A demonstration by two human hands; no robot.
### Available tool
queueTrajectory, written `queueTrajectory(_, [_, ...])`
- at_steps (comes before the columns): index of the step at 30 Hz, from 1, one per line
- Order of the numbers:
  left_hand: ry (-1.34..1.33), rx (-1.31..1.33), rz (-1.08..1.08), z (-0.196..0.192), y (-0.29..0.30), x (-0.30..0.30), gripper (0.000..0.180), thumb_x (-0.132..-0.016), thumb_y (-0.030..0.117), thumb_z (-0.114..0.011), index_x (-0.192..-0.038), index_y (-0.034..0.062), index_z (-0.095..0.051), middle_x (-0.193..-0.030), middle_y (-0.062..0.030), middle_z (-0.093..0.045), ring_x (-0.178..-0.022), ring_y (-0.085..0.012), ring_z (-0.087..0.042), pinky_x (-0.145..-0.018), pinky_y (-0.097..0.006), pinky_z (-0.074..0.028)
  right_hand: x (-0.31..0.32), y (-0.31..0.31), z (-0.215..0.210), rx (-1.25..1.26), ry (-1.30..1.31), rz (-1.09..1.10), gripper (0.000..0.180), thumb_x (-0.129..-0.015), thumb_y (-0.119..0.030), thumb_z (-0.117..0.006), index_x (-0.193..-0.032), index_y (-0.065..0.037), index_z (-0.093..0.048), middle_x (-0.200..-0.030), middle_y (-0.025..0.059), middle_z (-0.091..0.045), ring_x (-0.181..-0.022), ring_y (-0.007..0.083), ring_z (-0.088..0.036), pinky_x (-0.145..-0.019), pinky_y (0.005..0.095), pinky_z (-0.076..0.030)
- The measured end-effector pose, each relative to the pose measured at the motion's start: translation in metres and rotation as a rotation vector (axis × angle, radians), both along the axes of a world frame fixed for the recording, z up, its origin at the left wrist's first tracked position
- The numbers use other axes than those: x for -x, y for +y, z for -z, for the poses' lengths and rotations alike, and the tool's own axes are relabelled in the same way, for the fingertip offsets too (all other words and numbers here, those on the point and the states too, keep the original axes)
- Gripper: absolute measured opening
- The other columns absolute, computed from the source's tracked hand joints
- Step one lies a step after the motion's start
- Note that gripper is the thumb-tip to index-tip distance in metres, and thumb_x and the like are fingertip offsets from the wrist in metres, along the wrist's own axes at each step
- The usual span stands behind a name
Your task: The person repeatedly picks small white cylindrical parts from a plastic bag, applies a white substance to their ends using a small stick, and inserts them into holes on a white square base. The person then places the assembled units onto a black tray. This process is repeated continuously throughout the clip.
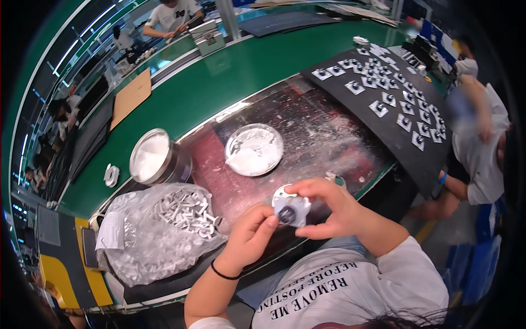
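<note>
Low in front of me, a small whitish square plate [301,217] with a dark round centre is held up between both hands. A round white piece shows at its upper edge, though I cannot tell whether the two are joined. My left hand [246,236] is closed, pinching the plate's left side between thumb and fingers. From the right, my right hand [337,214] curves around the plate, forefinger on the top edge and thumb by the lower edge. Beyond them on the bench sits a shallow round dish [262,131] of white paste-like material.
Left of the dish stands a metal tin [178,164] with white contents. Nearer lies a clear bag [148,230] of white plastic parts. A black board [378,126] at right bears many similar plates. A co-worker [482,120] is beside it; another person [172,16] works across the green bench.
</note>
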State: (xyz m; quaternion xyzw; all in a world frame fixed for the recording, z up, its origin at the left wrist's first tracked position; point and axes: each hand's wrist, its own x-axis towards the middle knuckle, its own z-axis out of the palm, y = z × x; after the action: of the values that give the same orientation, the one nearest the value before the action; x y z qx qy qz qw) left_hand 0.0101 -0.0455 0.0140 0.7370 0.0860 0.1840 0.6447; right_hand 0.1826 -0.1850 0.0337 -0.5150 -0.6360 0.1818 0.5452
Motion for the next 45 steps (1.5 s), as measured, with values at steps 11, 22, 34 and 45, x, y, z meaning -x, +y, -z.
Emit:
queueTrajectory(11, [-0.031,0.016,0.112,0.007,0.001,0.001,0.016,-0.094,0.016,-0.052,-0.089,0.0020,-0.059,-0.087,-0.0047,-0.058,-0.076,-0.0133,-0.054,-0.068,-0.026,-0.042,0.015,0.012,0.032,-0.007,0.525,-0.318,0.049,-0.078,-0.024,-0.076,-0.119,-0.005,-0.058,-0.110,0.0071,-0.058,-0.108,0.0189,-0.052,-0.096,0.0358,-0.037])
queueTrajectory(22, [-0.088,-0.022,-0.202,0.009,0.005,0.003,0.048,-0.087,0.012,-0.060,-0.129,0.0012,-0.039,-0.107,-0.0091,-0.053,-0.096,-0.0153,-0.051,-0.086,-0.029,-0.041,-0.018,0.003,0.014,-0.087,0.103,-0.028,0.046,-0.067,-0.012,-0.075,-0.110,-0.004,-0.062,-0.116,0.0125,-0.062,-0.105,0.0261,-0.060,-0.090,0.0353,-0.047])
queueTrajectory(34, [0.052,-0.697,-0.155,0.018,0.001,-0.016,0.107,-0.057,0.038,-0.085,-0.138,-0.0003,-0.025,-0.119,-0.0185,-0.050,-0.108,-0.0368,-0.049,-0.093,-0.045,-0.039,-0.038,0.024,-0.010,0.077,-0.597,-0.146,0.037,-0.067,-0.013,-0.072,-0.103,-0.010,-0.063,-0.107,0.0033,-0.062,-0.101,0.0200,-0.058,-0.089,0.0364,-0.039])
queueTrajectory(45, [0.041,-0.738,-0.190,0.030,-0.004,-0.022,0.100,-0.062,0.026,-0.082,-0.140,0.0022,-0.024,-0.120,-0.0185,-0.049,-0.107,-0.0366,-0.049,-0.092,-0.045,-0.038,-0.039,0.042,-0.011,0.150,-0.783,-0.285,0.036,-0.066,-0.013,-0.072,-0.100,-0.008,-0.063,-0.106,0.0044,-0.063,-0.102,0.0211,-0.058,-0.087,0.0378,-0.040])
